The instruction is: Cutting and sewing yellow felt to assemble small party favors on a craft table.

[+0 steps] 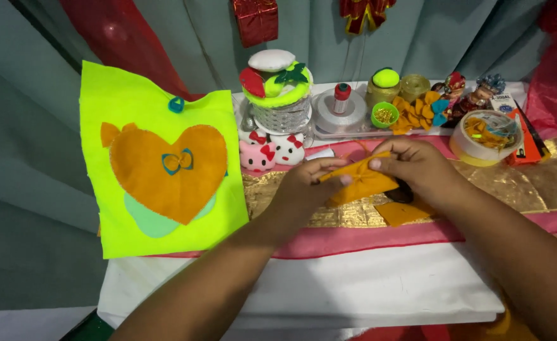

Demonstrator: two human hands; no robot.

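So both hands are pinching a folded orange felt piece [360, 180] over the gold-trimmed table [531, 183]: left hand [307, 189] grips its left end, right hand [417, 167] presses the top. Neon green felt panel [158, 158] with an orange heart hangs just left.
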